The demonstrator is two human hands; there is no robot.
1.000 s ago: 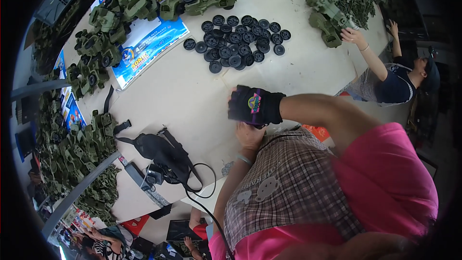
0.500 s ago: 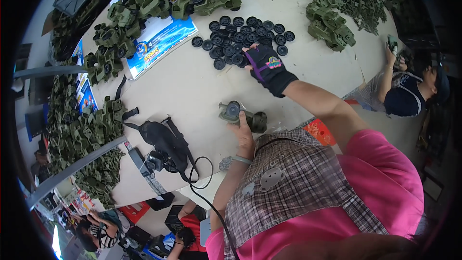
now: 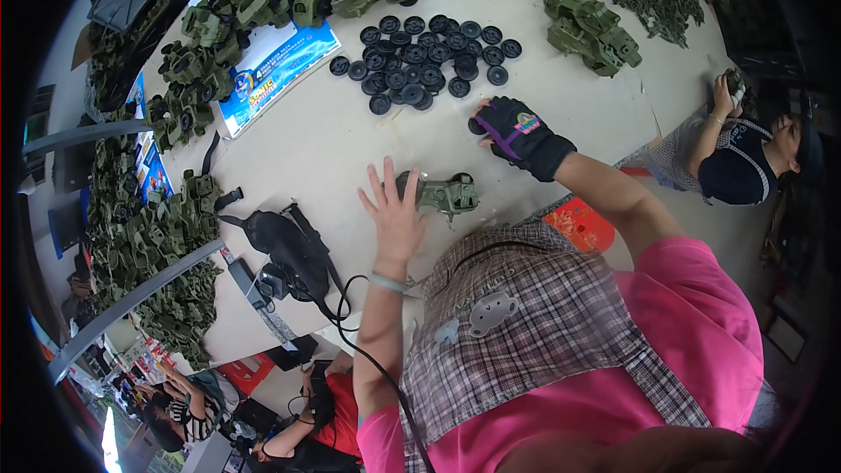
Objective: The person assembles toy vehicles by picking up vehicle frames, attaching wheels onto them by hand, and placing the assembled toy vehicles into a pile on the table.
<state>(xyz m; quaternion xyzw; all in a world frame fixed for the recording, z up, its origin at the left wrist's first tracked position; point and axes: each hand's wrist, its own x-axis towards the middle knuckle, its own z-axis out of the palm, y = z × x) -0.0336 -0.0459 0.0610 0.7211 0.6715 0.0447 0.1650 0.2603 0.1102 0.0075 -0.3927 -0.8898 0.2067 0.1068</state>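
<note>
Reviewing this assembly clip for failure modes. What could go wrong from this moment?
1. The right hand, gloved, pinches a black wheel at the fingertips; it might slip and roll off across the table.
2. The left hand lies open against the green toy car body, not gripping it, so the body could shift when pressed.
3. The wheel pile lies loose; a careless reach could scatter it.

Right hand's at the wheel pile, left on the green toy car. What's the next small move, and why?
Probably bring the right hand back to the green toy car: its gloved fingers already pinch a black wheel at the edge of the wheel pile, while the left hand steadies the car.
</note>
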